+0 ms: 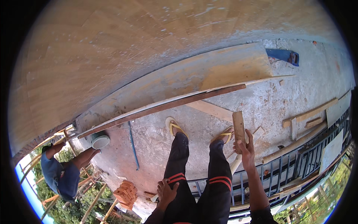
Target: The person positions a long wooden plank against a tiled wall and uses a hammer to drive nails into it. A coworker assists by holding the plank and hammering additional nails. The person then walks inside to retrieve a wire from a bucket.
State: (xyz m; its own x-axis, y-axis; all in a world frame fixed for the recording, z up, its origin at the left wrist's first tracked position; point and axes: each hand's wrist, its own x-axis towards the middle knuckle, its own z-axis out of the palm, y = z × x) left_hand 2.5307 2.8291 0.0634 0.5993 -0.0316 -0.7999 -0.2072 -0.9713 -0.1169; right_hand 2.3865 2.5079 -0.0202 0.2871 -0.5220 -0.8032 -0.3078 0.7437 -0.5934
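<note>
Dark trousers (pixel 176 160) lie nearest my remote view; on them I see the left hand (pixel 167 192) resting slack, the right hand (pixel 246 151) grasping a wooden block (pixel 238 128). Beyond, a long brown plank (pixel 186 101) separates the feet (pixel 177 128) from a blue saw (pixel 285 56).

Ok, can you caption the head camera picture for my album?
Right hand holds a wood block, left hand rests on the left leg, a blue saw on the floor.

The right hand (pixel 245 150) is wrapped around the lower end of the wooden block (pixel 238 125), with the right forearm (pixel 258 186) reaching up from below the block. Well left of the block and lower, the left hand (pixel 166 192) lies loosely curved against the left leg (pixel 177 158). The right foot (pixel 226 135) is just left of the block.
</note>
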